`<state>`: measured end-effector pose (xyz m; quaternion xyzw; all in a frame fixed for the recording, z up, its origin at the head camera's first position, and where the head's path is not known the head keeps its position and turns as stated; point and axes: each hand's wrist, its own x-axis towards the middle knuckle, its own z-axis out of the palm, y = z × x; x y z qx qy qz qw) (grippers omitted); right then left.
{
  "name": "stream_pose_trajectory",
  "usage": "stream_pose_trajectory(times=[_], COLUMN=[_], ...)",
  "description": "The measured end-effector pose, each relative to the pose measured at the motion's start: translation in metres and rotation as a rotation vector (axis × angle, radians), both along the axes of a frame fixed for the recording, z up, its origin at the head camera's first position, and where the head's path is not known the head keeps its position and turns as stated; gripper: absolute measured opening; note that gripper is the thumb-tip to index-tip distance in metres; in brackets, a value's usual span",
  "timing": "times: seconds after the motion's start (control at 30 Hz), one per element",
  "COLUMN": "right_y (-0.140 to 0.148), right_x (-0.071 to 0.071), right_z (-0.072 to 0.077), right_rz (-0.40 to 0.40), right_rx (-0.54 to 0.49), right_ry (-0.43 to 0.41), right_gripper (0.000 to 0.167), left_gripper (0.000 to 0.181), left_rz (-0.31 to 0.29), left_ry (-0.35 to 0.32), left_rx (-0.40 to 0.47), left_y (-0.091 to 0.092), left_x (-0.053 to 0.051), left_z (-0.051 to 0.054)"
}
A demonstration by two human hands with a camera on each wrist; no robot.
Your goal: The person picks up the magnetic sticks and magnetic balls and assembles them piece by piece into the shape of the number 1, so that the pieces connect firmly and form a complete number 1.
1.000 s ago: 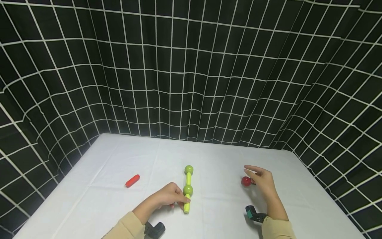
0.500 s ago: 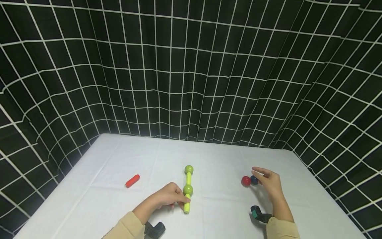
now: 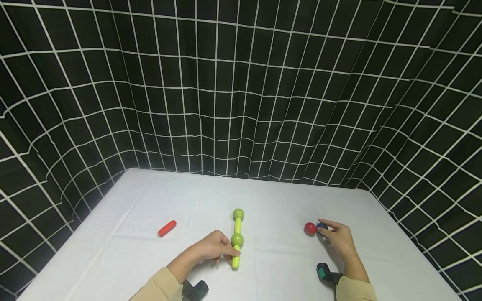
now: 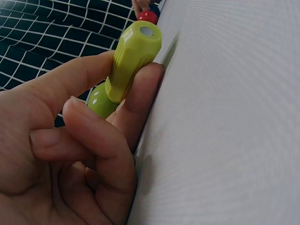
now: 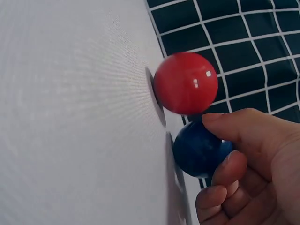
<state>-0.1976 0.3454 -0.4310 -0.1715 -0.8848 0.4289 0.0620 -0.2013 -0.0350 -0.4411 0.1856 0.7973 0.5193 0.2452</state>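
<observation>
Rod lies in left grip, blue ball in right grip.

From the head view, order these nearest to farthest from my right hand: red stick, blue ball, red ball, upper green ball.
1. Blue ball: touched by your right hand
2. Red ball: just left
3. Upper green ball: middle
4. Red stick: left side

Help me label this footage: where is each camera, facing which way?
Head: on the head, facing forward and down at the table; left hand, right hand, sleeves show.
Left wrist: on that wrist, facing the pinched green stick; left hand near, right hand far.
Right wrist: on that wrist, facing red ball and blue ball; right hand shows.
Wrist views share both balls.
</observation>
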Motion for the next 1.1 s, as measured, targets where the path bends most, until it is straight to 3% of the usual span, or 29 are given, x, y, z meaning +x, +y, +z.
stream_pose_trajectory(times=[0.33,0.8,1.1], right_y=[0.009,0.015,0.014], right_x=[-0.004,0.002,0.003], right_z=[-0.014,-0.009,-0.01], right_rz=[-0.012,0.036,0.004], right_rx=[0.036,0.046,0.047], right_ry=[0.012,-0.03,-0.006], right_gripper=[0.052,0.059,0.058], left_gripper=[0.025,0.026,0.025], left_rz=[0.006,-0.007,-0.001], left_ry=[0.008,0.003,0.0], left_rx=[-0.023,-0.015,-0.016], left_y=[-0.001,0.0,0.0], left_x=[0.0,-0.001,0.0], left_z=[0.001,0.0,0.0])
